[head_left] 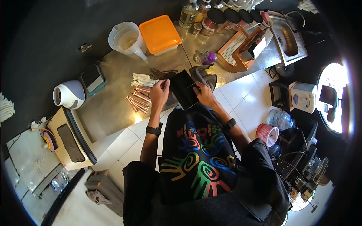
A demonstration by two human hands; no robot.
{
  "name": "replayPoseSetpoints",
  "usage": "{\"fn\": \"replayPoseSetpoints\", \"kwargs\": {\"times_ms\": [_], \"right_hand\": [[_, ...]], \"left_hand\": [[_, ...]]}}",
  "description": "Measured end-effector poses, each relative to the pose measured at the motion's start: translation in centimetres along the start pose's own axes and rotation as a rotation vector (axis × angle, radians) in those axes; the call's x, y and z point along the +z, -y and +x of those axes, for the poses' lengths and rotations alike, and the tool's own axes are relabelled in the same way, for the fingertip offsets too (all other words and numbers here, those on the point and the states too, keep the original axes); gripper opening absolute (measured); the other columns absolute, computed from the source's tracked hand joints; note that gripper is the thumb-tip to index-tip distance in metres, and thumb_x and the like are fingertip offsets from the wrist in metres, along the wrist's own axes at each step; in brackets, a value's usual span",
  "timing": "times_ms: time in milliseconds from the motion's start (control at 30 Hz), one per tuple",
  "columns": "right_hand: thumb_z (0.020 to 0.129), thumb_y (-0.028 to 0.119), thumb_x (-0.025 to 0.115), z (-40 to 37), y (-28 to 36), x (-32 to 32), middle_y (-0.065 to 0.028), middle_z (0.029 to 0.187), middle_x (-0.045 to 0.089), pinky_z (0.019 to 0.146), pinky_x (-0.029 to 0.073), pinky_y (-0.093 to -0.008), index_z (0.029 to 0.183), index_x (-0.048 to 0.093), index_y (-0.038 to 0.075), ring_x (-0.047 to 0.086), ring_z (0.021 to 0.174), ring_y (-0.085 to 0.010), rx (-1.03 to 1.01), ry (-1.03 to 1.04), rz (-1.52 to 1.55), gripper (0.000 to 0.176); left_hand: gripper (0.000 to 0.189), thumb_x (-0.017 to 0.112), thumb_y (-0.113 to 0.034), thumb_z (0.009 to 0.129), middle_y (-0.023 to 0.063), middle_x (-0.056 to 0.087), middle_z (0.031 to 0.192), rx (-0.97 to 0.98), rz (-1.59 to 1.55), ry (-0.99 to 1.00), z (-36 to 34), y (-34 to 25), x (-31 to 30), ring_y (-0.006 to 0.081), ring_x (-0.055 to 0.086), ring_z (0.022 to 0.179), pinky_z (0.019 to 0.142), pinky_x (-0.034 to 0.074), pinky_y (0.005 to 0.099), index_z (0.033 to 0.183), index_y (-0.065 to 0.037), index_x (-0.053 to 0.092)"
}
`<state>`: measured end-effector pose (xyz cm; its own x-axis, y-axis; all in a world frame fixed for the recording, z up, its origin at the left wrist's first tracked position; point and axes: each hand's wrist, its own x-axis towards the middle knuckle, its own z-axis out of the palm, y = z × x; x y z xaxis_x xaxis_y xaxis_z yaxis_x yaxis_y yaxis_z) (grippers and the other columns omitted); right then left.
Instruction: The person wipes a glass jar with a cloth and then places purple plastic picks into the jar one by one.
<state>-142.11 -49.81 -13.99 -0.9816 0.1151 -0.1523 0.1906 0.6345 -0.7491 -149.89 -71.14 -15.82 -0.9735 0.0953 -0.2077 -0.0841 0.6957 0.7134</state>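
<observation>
A black, flat, rectangular holder (183,87) is held in front of my torso at the counter's front edge. My left hand (160,91) is closed at its left side, thumb and fingers pinched together near its upper left corner. Gripping its right side is my right hand (204,94), with the fingers curled on it. Left of my left hand lie several thin brown packets (138,99) and white packets (143,80) in rows. Dark thin sticks (163,72) lie behind the holder. A grey-black cloth (205,76) is bunched beside my right hand.
Along the back of the metal counter (109,109) stand a clear pitcher (127,39), an orange-lidded box (160,34) and several black-lidded jars (213,22). A copper-coloured tray (235,51) and a sink (286,37) are at the right. A scale (93,80) stands left.
</observation>
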Motion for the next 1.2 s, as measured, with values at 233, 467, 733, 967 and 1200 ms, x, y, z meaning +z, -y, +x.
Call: {"fn": "replayPoseSetpoints", "kwargs": {"times_ms": [233,467,733,967,1200], "right_hand": [[0.089,0.014,0.051,4.0,-2.6,3.8,-0.0317,0.103,0.059,0.084,0.044,-0.0509,0.122,0.049,-0.001,0.054,0.098,-0.0489,0.141,-0.203,-0.005,0.036],[0.09,0.014,0.049,6.6,-2.5,6.2,-0.0319,0.108,0.057,0.087,0.042,-0.0533,0.127,0.044,0.0,0.053,0.101,-0.05,0.23,-0.237,0.035,0.04],[0.087,0.017,0.058,3.8,-2.1,2.4,-0.0213,0.102,0.059,0.082,0.047,-0.0437,0.124,0.048,0.001,0.06,0.089,-0.0393,0.083,-0.234,0.151,0.041],[0.069,0.034,0.079,5.6,-4.8,-0.8,-0.0184,0.12,0.044,0.093,0.036,-0.0451,0.13,0.036,0.004,0.047,0.108,-0.0338,0.289,-0.638,-0.047,0.08],[0.064,0.035,0.082,9.7,-5.5,-1.7,-0.0182,0.125,0.05,0.096,0.038,-0.0431,0.127,0.042,0.005,0.049,0.115,-0.0331,0.216,-0.631,-0.081,0.08]], "left_hand": [[0.048,0.058,-0.042,0.091,0.012,0.068,0.076,-0.028,-0.317,0.093,-0.7,2.7,3.1,0.0211,0.068,0.07,0.067,0.051,0.0308,0.117,-0.002,0.059],[0.051,0.061,-0.027,0.092,0.0119,0.066,0.084,-0.206,-0.72,0.224,-0.7,1.0,4.7,0.0161,0.067,0.071,0.063,0.053,0.0236,0.129,0.005,0.047],[0.042,0.057,-0.01,0.093,0.0165,0.066,0.087,-0.209,-0.752,0.092,0.4,3.5,7.3,0.019,0.068,0.075,0.065,0.054,0.0249,0.13,0.007,0.045],[0.044,0.055,-0.004,0.092,0.0206,0.064,0.095,-0.264,-0.658,0.194,0.1,2.9,7.6,0.026,0.069,0.083,0.072,0.055,0.0262,0.131,0.01,0.041],[0.053,0.063,-0.017,0.088,0.015,0.07,0.081,-0.219,-0.514,0.246,-0.1,3.2,8.5,0.0181,0.07,0.072,0.064,0.051,0.0246,0.131,0.008,0.043]]}}
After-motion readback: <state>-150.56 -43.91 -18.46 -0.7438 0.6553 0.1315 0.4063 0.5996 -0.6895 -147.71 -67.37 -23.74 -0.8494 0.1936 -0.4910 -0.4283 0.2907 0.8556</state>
